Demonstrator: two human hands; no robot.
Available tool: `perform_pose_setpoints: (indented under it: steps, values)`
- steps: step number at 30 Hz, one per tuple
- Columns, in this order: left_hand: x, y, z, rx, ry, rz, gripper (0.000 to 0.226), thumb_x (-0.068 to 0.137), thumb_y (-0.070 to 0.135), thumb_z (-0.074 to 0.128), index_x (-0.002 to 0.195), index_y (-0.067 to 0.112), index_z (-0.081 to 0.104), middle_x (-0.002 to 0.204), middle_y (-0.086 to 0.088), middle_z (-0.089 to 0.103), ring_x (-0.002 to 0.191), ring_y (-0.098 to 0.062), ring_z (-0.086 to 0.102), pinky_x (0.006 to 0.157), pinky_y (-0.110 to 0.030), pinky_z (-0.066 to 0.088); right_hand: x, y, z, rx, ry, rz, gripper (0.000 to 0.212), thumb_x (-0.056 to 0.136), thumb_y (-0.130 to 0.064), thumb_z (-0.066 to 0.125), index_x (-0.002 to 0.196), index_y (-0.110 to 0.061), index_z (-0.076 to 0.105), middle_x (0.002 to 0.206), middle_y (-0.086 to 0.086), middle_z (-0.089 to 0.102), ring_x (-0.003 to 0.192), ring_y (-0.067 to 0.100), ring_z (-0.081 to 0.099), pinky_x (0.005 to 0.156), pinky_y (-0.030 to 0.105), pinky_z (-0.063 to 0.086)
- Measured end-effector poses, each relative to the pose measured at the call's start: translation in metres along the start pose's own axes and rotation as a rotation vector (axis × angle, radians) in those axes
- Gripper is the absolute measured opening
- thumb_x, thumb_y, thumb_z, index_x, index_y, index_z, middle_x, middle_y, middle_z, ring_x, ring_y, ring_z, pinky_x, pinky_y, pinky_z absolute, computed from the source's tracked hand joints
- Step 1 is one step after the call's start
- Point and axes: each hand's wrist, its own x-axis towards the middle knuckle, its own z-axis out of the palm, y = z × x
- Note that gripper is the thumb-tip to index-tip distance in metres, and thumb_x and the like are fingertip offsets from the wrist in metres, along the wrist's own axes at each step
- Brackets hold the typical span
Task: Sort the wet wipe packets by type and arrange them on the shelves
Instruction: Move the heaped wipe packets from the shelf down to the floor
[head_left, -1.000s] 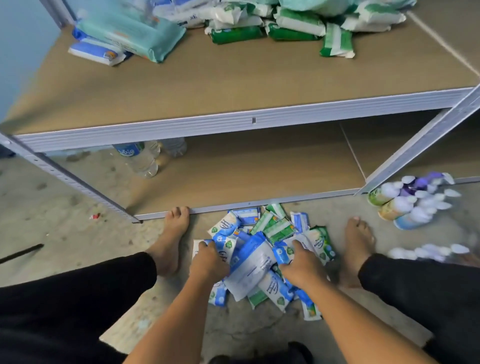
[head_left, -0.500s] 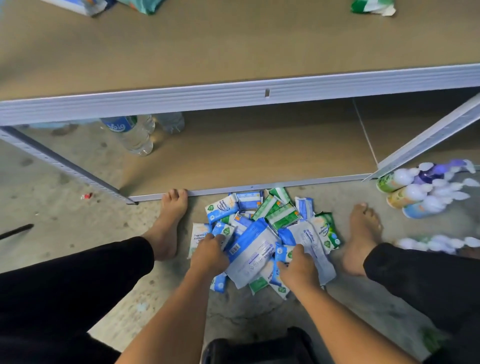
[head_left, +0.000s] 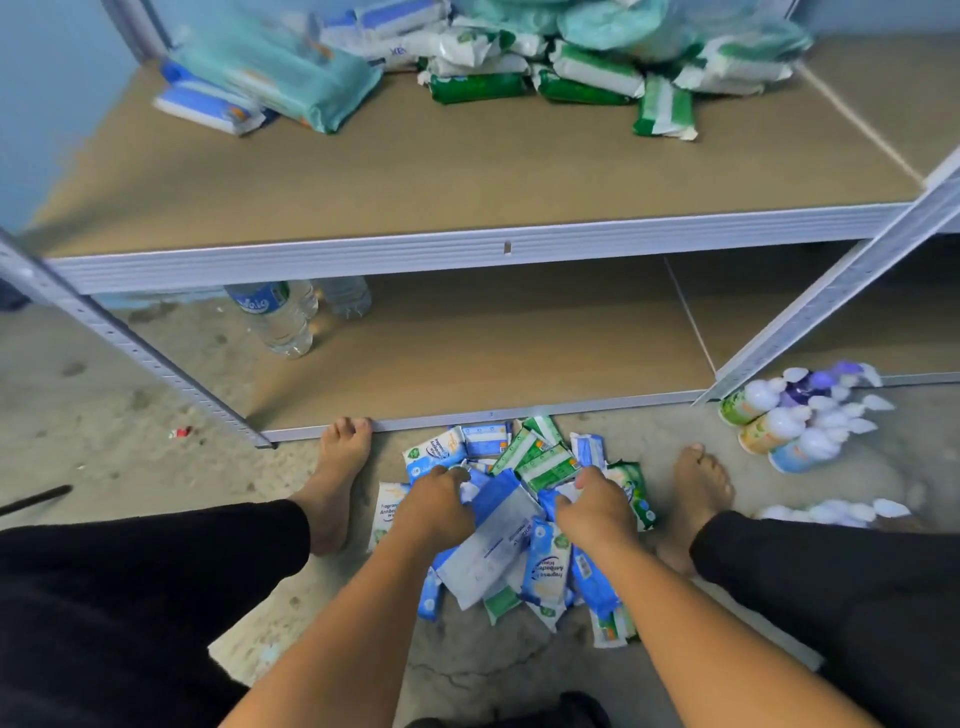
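A pile of small wet wipe packets (head_left: 524, 457), blue-white and green-white, lies on the concrete floor in front of the lower shelf (head_left: 493, 353). My left hand (head_left: 436, 501) reaches into the pile's left side, its fingers curled round blue packets. My right hand (head_left: 597, 506) digs into the right side and its fingers curl over packets too. Between the hands lies a larger blue-and-white packet (head_left: 493, 545). On the upper shelf (head_left: 467, 176) sit larger teal packs (head_left: 291, 83), blue-white packs (head_left: 208, 106) and a heap of green-white packs (head_left: 587, 78).
My bare feet (head_left: 337, 483) (head_left: 698, 488) flank the pile. A water bottle (head_left: 280, 317) stands at the lower shelf's back left. Spray bottles (head_left: 795, 415) lie on the floor to the right. Metal uprights (head_left: 130, 343) (head_left: 831, 291) frame the shelf bay.
Both hands have shifted forward over the pile and closer to the green packets. My view has tilted up, so the packs on the upper shelf show again.
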Motion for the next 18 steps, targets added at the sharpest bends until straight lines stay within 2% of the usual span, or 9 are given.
perform_pose_setpoints:
  steps: [4, 7, 10, 14, 18]
  values:
    - [-0.003, 0.039, -0.059, 0.064, 0.132, 0.166, 0.041, 0.088, 0.026, 0.056, 0.129, 0.024, 0.061, 0.130, -0.004, 0.055, 0.118, -0.028, 0.056, 0.093, -0.039, 0.051, 0.004, -0.035, -0.064, 0.020, 0.146, -0.138, 0.019, 0.090, -0.032, 0.063, 0.104, -0.022, 0.056, 0.109, 0.006, 0.060, 0.089, 0.029, 0.061, 0.072, 0.030, 0.048]
    - [-0.008, 0.072, -0.119, 0.103, 0.253, 0.274, 0.045, 0.083, 0.032, 0.050, 0.127, 0.028, 0.060, 0.129, -0.001, 0.056, 0.115, -0.026, 0.058, 0.093, -0.042, 0.053, 0.009, -0.065, -0.121, -0.037, 0.265, -0.273, 0.017, 0.088, -0.034, 0.064, 0.102, -0.026, 0.057, 0.105, 0.003, 0.060, 0.087, 0.026, 0.058, 0.075, 0.031, 0.049]
    - [-0.020, 0.104, -0.178, 0.198, 0.424, 0.401, 0.044, 0.077, 0.034, 0.039, 0.113, 0.027, 0.064, 0.111, 0.001, 0.059, 0.104, -0.026, 0.061, 0.081, -0.042, 0.056, 0.006, -0.097, -0.181, -0.038, 0.372, -0.399, 0.017, 0.087, -0.033, 0.064, 0.102, -0.028, 0.059, 0.103, -0.002, 0.059, 0.090, 0.023, 0.059, 0.081, 0.037, 0.054]
    - [-0.031, 0.138, -0.246, 0.292, 0.618, 0.518, 0.029, 0.084, 0.027, 0.048, 0.107, 0.024, 0.065, 0.106, 0.000, 0.061, 0.095, -0.027, 0.060, 0.072, -0.040, 0.054, 0.005, -0.137, -0.257, 0.019, 0.543, -0.573, 0.005, 0.084, -0.021, 0.060, 0.087, -0.023, 0.064, 0.082, -0.004, 0.064, 0.078, 0.022, 0.060, 0.072, 0.037, 0.056]
    - [-0.014, 0.157, -0.287, 0.274, 0.684, 0.556, 0.025, 0.088, 0.026, 0.052, 0.109, 0.027, 0.065, 0.110, 0.004, 0.061, 0.093, -0.025, 0.061, 0.072, -0.039, 0.055, 0.024, -0.164, -0.308, 0.075, 0.659, -0.573, 0.011, 0.081, -0.018, 0.059, 0.085, -0.027, 0.064, 0.072, -0.009, 0.061, 0.077, 0.022, 0.058, 0.075, 0.033, 0.052]
